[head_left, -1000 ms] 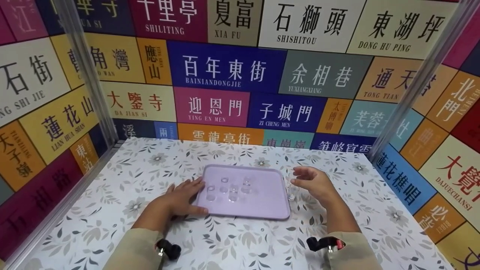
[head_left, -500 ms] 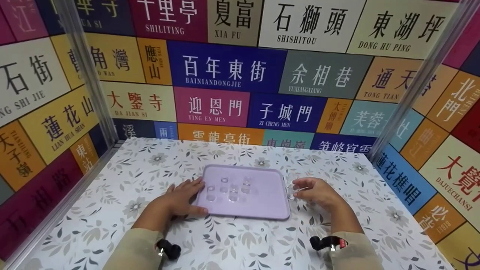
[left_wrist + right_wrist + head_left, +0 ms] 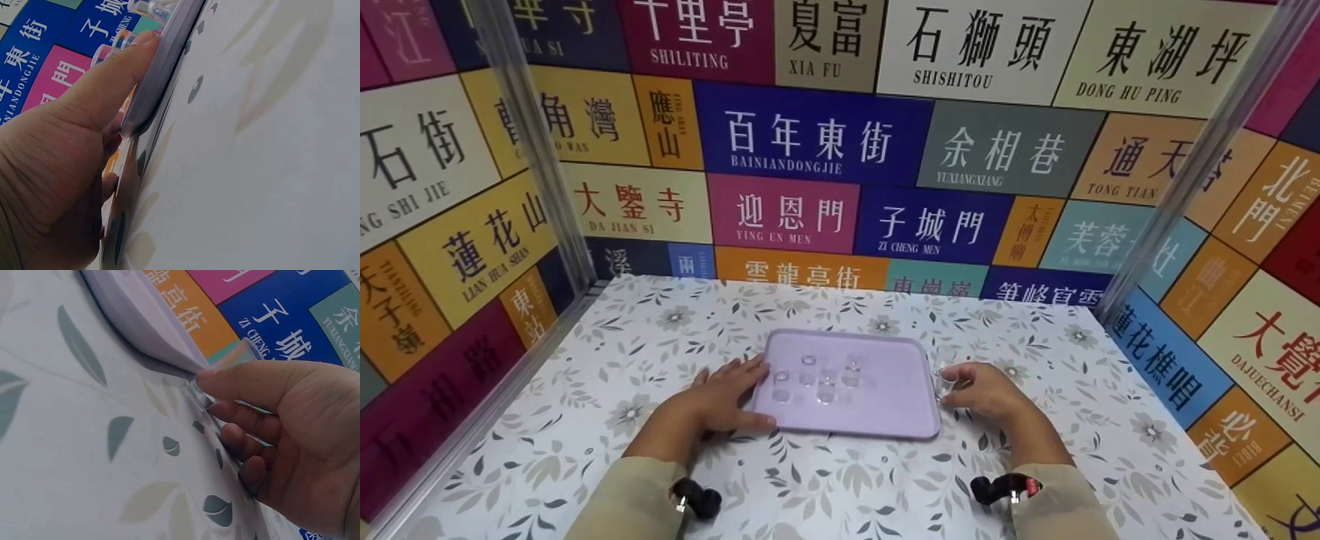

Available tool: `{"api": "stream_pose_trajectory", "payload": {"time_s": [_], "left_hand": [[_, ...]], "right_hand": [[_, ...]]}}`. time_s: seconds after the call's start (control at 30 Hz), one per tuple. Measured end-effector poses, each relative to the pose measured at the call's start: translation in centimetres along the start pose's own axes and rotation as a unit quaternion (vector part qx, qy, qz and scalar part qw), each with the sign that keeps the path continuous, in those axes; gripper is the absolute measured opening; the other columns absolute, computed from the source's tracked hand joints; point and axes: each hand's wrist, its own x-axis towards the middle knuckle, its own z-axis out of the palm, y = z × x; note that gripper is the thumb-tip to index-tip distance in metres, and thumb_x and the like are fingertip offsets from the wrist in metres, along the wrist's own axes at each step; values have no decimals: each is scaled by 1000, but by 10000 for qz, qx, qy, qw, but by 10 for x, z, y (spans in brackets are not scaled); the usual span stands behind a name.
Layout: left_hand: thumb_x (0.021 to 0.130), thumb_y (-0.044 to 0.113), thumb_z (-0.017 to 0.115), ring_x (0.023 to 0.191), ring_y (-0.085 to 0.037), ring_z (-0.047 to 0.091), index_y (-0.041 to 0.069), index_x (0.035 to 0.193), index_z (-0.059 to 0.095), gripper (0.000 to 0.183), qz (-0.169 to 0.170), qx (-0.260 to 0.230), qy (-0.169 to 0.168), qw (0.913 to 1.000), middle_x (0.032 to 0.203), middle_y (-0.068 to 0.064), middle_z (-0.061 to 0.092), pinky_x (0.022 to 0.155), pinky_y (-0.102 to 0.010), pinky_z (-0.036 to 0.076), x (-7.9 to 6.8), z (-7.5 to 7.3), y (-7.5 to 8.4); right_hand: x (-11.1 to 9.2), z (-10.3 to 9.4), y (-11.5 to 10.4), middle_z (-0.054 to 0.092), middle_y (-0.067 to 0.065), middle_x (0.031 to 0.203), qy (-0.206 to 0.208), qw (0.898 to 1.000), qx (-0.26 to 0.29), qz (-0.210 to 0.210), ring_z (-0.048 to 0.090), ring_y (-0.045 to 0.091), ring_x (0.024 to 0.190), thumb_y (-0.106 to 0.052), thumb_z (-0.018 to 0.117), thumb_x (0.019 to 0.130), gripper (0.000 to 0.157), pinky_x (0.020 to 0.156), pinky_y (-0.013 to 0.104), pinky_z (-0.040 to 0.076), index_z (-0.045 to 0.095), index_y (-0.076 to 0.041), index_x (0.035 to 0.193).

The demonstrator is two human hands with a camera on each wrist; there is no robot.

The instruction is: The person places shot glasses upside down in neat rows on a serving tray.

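A pale purple tray [image 3: 885,397] lies on the table with several small clear cups [image 3: 826,388] standing on its left and middle part. My left hand [image 3: 727,397] rests against the tray's left end, fingers stretched along the rim. In the left wrist view the thumb [image 3: 121,70] lies straight over the tray's edge [image 3: 160,73]. Just beyond the tray's right edge, my right hand [image 3: 986,390] pinches another clear cup [image 3: 945,375] between thumb and fingers. The right wrist view shows this cup [image 3: 239,354] upright on the table close to the tray; the hand partly hides it.
The table [image 3: 840,487] has a white cloth with grey leaves and flowers. Panels with printed place names [image 3: 810,135] enclose the back and sides. Clear corner posts [image 3: 1177,165] stand at the back left and right.
My right hand has come down and toward me beside the tray's right edge, and its fingers have closed round the clear cup there. The left hand and tray stay in place.
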Motion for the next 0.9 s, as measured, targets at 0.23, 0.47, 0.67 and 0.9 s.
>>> {"api": "stream_pose_trajectory", "payload": {"time_s": [0.23,0.47,0.67,0.9], "left_hand": [[78,81,76,171,-35,5,38,170,27,113,38,73,19,10000,182,16,11,134,-70,-7,0,0,0],[77,82,77,171,-35,5,38,171,27,115,9,47,13,10000,181,16,11,134,-70,-7,0,-1,1],[78,80,77,171,-34,6,36,171,27,114,33,63,60,10000,182,15,12,134,-70,-6,-1,-2,2],[78,80,77,171,-34,5,37,170,27,113,41,47,59,10000,181,16,12,135,-68,-6,-2,-1,2]], "right_hand": [[1,4,2,72,7,107,62,9997,-237,22,64,21,96,-18,94,75,49,82,29,52,78,-16,122],[-1,0,2,74,3,99,57,10000,-57,-56,64,19,91,-20,94,77,39,79,29,53,77,-14,112],[-3,-4,-2,73,4,102,-15,9988,497,17,64,18,92,-16,92,81,39,80,29,53,75,-9,115],[-5,-5,-20,74,8,115,-53,9984,555,68,72,21,95,-26,89,86,43,84,32,59,76,-14,125]]}}
